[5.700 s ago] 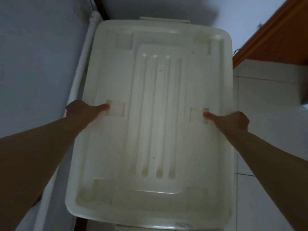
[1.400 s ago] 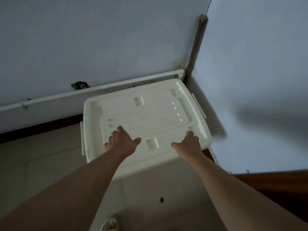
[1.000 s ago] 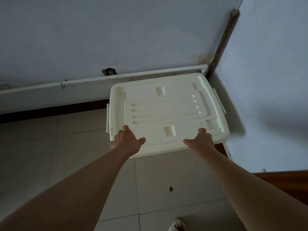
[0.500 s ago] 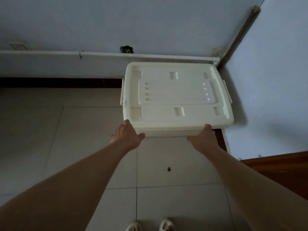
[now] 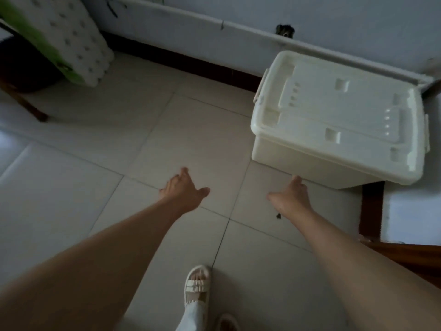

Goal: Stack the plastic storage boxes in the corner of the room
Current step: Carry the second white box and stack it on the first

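Observation:
A white plastic storage box [image 5: 334, 120] with a ribbed lid sits on the tiled floor in the room's corner at the upper right, against the wall. My left hand [image 5: 183, 191] hovers over bare tiles to the left of it, fingers spread and empty. My right hand [image 5: 290, 198] is also empty, fingers apart, with its fingertips just below the box's near lower edge. Neither hand holds the box. Only this one box is in sight.
A white pipe [image 5: 214, 20] runs along the base of the back wall. A pack of white rolls in green wrapping [image 5: 62, 37] leans at the upper left beside a dark wooden leg [image 5: 26, 103]. My sandalled foot [image 5: 196, 286] stands below. Brown wood [image 5: 405, 254] borders the right.
Both hands have come off the box and drawn back toward me. The view has swung left and away, so the box now lies at the upper right.

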`<state>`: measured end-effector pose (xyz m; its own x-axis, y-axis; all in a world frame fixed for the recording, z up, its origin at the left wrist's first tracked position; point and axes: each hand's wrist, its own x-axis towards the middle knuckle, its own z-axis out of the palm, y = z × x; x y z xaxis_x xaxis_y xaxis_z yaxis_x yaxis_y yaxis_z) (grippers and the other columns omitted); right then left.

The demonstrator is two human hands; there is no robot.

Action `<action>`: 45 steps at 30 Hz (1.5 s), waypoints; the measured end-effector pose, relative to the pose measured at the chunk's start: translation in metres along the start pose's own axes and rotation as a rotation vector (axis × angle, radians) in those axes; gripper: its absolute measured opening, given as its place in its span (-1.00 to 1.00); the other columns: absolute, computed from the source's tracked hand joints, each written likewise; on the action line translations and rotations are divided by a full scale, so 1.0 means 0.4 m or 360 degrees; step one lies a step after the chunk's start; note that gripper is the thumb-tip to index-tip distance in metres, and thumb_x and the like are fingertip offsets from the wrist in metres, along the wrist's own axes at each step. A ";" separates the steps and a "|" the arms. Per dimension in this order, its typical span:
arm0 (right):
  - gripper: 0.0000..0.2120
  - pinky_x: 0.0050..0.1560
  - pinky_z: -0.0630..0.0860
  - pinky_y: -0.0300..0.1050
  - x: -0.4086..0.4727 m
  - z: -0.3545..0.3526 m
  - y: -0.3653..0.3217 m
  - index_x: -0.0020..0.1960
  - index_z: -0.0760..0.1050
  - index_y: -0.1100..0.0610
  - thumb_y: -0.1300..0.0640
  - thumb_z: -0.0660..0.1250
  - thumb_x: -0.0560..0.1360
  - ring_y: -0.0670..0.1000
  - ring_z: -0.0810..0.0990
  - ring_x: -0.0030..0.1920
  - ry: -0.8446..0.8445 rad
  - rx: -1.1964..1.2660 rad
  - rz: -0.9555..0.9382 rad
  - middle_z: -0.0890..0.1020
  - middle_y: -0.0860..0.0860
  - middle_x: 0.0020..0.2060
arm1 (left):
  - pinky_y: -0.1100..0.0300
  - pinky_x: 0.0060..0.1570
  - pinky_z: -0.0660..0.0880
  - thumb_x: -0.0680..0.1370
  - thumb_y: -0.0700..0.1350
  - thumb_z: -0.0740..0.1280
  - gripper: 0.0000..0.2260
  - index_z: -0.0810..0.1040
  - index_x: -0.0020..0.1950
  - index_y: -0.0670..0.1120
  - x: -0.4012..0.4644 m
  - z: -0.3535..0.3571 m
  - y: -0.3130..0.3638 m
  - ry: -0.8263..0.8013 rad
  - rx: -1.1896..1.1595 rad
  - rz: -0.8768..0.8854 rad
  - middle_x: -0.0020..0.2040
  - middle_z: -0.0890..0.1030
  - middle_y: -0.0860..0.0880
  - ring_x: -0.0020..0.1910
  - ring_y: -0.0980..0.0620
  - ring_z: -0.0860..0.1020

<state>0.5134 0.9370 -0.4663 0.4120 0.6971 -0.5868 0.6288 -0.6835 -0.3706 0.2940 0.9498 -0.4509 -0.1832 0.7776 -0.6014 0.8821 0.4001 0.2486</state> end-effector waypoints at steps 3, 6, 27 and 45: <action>-0.25 0.31 0.36 0.03 -0.069 0.079 0.005 0.47 0.03 0.29 0.14 0.35 0.44 0.26 0.32 0.37 -0.0055 -0.0061 -0.0051 0.26 0.27 0.38 | -0.05 0.37 0.30 0.48 0.17 0.32 -0.27 0.11 0.50 -0.12 -0.069 0.033 -0.113 -0.0008 -0.0050 -0.0127 0.43 0.36 -0.18 0.43 -0.17 0.33; -0.25 0.28 0.37 0.00 -0.145 0.154 0.013 0.47 0.04 0.31 0.13 0.36 0.45 0.27 0.32 0.37 -0.0115 -0.0086 -0.0099 0.26 0.28 0.38 | -0.05 0.37 0.31 0.48 0.18 0.31 -0.27 0.10 0.51 -0.12 -0.125 0.052 -0.215 -0.0005 -0.0104 -0.0212 0.43 0.37 -0.18 0.42 -0.18 0.34; -0.31 0.29 0.35 0.02 -0.914 0.774 -0.074 0.42 0.11 0.29 0.11 0.38 0.43 0.25 0.34 0.37 -0.0161 -0.0226 -0.0161 0.31 0.27 0.36 | 0.04 0.25 0.37 0.50 0.17 0.30 -0.30 0.15 0.50 -0.13 -0.507 0.003 -1.130 0.0014 -0.0370 -0.0283 0.37 0.43 -0.17 0.37 -0.15 0.40; -0.34 0.23 0.41 0.04 -1.207 1.130 -0.022 0.42 0.10 0.23 0.12 0.35 0.44 0.23 0.38 0.33 -0.0369 -0.0317 -0.0232 0.31 0.21 0.35 | 0.03 0.33 0.30 0.51 0.17 0.29 -0.29 0.12 0.52 -0.13 -0.690 0.111 -1.531 0.0031 -0.0353 -0.0417 0.48 0.31 -0.13 0.44 -0.14 0.31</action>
<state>0.0108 0.5087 -0.5050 0.1616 0.7009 -0.6947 0.7960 -0.5087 -0.3280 -0.1763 0.4685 -0.4707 -0.4014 0.6427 -0.6525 0.6885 0.6816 0.2479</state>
